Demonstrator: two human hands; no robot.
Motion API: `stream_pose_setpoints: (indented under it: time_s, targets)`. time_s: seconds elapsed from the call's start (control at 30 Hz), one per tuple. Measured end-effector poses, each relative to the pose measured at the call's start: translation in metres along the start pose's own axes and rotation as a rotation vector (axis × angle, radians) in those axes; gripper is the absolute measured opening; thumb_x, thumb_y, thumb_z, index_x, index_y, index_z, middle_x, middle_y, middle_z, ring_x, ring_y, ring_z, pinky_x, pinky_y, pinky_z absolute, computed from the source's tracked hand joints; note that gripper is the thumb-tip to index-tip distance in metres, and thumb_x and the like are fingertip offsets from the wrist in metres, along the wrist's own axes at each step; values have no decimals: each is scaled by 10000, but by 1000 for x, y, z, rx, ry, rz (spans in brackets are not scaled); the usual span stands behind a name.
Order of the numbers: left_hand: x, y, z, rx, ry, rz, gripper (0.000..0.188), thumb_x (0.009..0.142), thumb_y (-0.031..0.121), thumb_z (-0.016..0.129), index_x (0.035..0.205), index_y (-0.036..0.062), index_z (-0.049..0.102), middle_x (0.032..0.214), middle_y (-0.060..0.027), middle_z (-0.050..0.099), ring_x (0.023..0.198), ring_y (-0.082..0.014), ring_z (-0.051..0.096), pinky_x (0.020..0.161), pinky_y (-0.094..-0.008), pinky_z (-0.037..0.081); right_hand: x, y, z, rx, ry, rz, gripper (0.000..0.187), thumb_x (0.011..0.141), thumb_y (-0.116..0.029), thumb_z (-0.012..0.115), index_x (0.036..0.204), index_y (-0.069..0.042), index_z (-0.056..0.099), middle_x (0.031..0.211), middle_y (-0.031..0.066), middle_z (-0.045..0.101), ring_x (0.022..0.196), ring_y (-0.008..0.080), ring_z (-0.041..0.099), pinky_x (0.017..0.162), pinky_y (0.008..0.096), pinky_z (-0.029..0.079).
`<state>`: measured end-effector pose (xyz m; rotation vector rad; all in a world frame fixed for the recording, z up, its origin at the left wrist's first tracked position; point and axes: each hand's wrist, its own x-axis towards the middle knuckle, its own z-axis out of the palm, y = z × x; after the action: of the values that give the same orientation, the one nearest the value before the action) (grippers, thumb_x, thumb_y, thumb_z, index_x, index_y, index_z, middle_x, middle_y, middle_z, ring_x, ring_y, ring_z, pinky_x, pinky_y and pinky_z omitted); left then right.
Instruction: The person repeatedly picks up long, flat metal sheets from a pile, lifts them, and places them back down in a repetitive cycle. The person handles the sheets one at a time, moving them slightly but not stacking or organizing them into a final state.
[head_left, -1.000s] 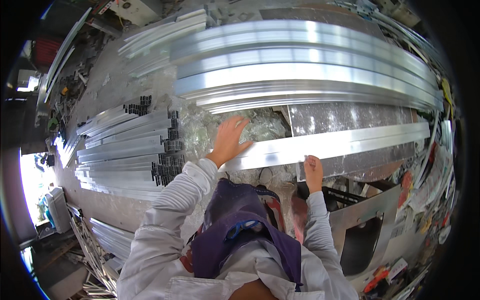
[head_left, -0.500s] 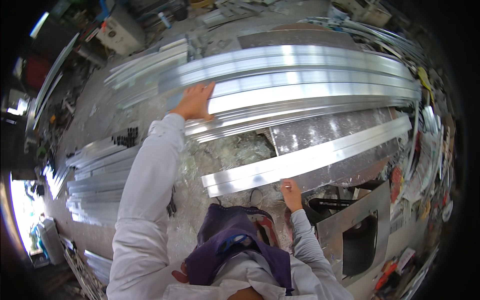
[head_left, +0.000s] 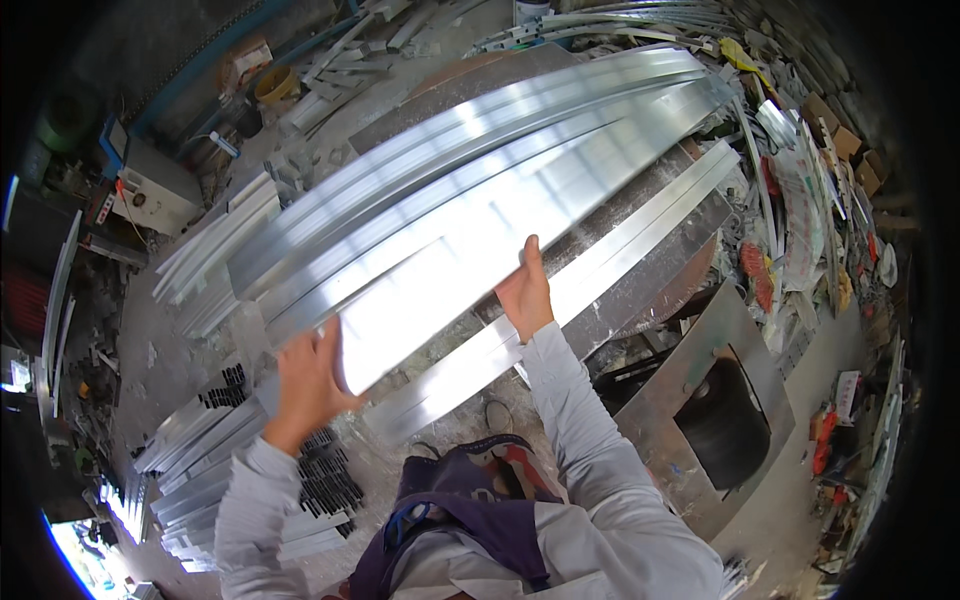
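A wide, shiny metal profile [head_left: 440,300] slants across the front of a stack of similar long profiles [head_left: 430,165]. Its near left end is in the grip of my left hand [head_left: 308,385], the thumb spread along the end. My right hand [head_left: 527,298] grips the near long edge around the middle, thumb up and fingers hidden beneath. Just in front, a narrower grooved metal profile [head_left: 640,238] lies by itself, partly across a dark, dusty board [head_left: 690,225]. My right wrist passes above this narrower piece.
Bundles of cut profiles [head_left: 215,450] lie on the floor at left. A metal plate with a large cutout [head_left: 700,410] stands at right. A pale machine cabinet [head_left: 155,195] is at the far left. Scrap strips and cartons [head_left: 845,140] crowd the right side.
My right hand has moved from the narrower profile up to the wide one. My left hand has come nearer and left with the wide profile's end. The whole view has turned.
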<state>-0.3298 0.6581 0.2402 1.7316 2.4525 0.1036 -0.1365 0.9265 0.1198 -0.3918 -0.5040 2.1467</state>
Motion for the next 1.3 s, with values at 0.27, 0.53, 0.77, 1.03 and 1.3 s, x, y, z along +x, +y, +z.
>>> stream_pose_setpoints:
  time_s: [0.27, 0.53, 0.77, 1.03, 1.3]
  targets:
    - [-3, -24, 54, -1099, -865, -319, 845, 728, 400, 817, 1391, 16, 461, 1232, -86, 558, 1120, -195, 513, 950, -335, 396, -65, -29, -27, 157, 314, 87, 336, 902, -143, 607, 1199, 1, 550, 1173, 131, 622, 1079, 300, 611, 960, 451, 499]
    - [3, 46, 65, -1146, -981, -367, 747, 822, 362, 750, 1395, -6, 443, 1327, -91, 548, 1182, -197, 516, 1019, -308, 373, -81, -55, -36, -204, 304, -34, 409, 926, -201, 635, 1250, 16, 509, 1145, 115, 612, 1044, 222, 609, 892, 349, 517]
    - [-17, 33, 69, -937, -681, -251, 415, 867, 422, 685, 1012, 56, 556, 812, -6, 480, 782, -112, 442, 704, -279, 394, -82, -55, -9, -147, 362, -95, 373, 914, -135, 648, 1230, 21, 525, 1129, 80, 615, 1021, 158, 595, 879, 308, 484]
    - [-23, 58, 42, -913, -702, -288, 551, 858, 433, 693, 1214, 50, 519, 856, -21, 538, 795, -130, 498, 698, -285, 430, -78, -51, -15, -194, 364, -68, 625, 889, -112, 664, 1379, 0, 294, 1320, 136, 483, 1193, 230, 503, 976, 353, 443]
    - [-24, 63, 52, -839, -758, -246, 937, 684, 365, 851, 1402, -1, 373, 1092, -124, 625, 977, -204, 594, 868, -327, 467, -81, -50, -27, -292, 394, -53, 624, 880, -133, 676, 1349, 1, 287, 1332, 153, 457, 1212, 237, 472, 1023, 351, 387]
